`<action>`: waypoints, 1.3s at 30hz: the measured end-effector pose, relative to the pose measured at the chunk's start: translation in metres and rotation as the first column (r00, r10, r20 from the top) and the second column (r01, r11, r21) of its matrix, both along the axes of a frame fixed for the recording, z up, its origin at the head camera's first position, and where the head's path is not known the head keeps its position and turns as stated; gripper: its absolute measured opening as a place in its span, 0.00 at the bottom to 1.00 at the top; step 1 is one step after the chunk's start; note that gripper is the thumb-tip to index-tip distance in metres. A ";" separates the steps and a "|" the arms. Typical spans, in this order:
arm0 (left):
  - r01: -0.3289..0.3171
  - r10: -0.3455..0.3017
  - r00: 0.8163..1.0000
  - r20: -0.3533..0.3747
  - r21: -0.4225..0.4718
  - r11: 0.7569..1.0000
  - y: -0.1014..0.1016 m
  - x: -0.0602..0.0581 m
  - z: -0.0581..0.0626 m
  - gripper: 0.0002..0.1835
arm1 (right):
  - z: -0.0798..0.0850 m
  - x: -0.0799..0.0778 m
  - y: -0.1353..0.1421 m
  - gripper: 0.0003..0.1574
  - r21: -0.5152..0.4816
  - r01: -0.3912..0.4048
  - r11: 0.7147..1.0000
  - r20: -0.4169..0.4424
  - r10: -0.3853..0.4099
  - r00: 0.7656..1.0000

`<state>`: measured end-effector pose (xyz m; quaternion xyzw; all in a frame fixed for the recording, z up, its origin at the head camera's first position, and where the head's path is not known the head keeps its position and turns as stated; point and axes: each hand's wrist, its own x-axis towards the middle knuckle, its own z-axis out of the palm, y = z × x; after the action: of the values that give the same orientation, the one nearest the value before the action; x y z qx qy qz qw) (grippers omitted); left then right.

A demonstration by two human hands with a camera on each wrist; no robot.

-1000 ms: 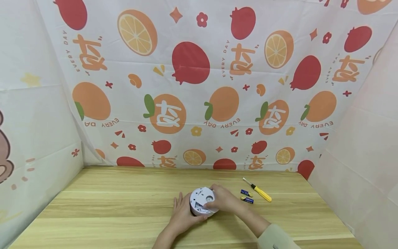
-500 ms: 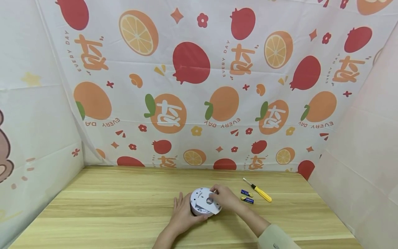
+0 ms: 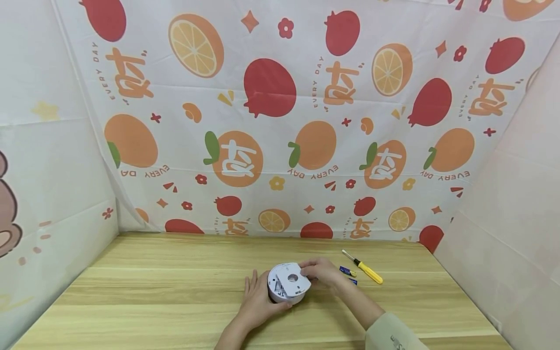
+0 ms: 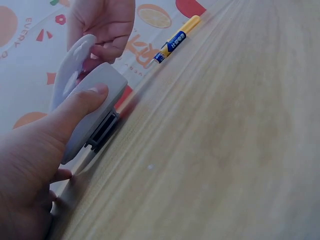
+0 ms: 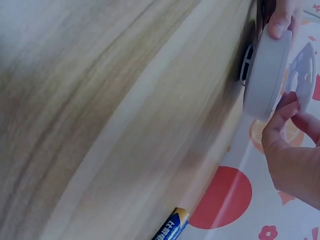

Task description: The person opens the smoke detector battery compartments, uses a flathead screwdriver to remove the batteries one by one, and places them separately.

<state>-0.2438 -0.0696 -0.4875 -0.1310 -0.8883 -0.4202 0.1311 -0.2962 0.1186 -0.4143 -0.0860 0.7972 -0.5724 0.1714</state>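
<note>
A round white smoke detector [image 3: 278, 297] sits on the wooden table with its back side up. My left hand [image 3: 258, 302] grips its left side, the thumb pressed on the near wall of the body [image 4: 107, 85]. With its fingertips, my right hand [image 3: 321, 272] pinches the edge of the thin white back plate [image 3: 301, 286], which has a round hole in its middle. In the right wrist view, the plate [image 5: 306, 70] stands tilted away from the body [image 5: 267, 75], with a gap between them. Inner parts show past the plate's left edge. A dark slotted part [image 4: 104, 131] juts from the underside.
Two blue and yellow batteries lie right of my right hand: the far battery [image 3: 347, 271], and the near battery [image 3: 353, 281], partly hidden by my wrist. Beyond them is a yellow-handled screwdriver [image 3: 371, 273]. A fruit-print cloth [image 3: 280, 146] hangs behind the table [image 3: 153, 291].
The back plate has turned and lifted on the detector as my right hand shifted its hold to the plate's far right edge. My left hand stays put.
</note>
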 end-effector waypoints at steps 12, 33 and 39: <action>0.012 -0.012 0.999 0.033 -0.005 1.000 -0.001 0.000 0.003 0.53 | -0.003 0.002 -0.010 0.27 0.060 -0.006 0.998 -0.145 0.015 0.989; 0.053 -0.070 0.988 0.135 0.127 0.990 -0.014 0.002 0.019 0.50 | -0.016 -0.004 -0.007 0.19 0.108 -0.016 0.994 -0.086 0.025 0.996; 0.080 -0.163 0.958 0.235 0.328 0.941 -0.016 0.002 0.033 0.35 | -0.015 0.001 -0.005 0.19 0.070 -0.012 0.997 0.005 0.012 1.000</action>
<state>-0.2422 -0.0855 -0.4548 -0.1076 -0.8094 -0.5772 0.0071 -0.2955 0.1136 -0.4289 -0.0835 0.8159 -0.5432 0.1797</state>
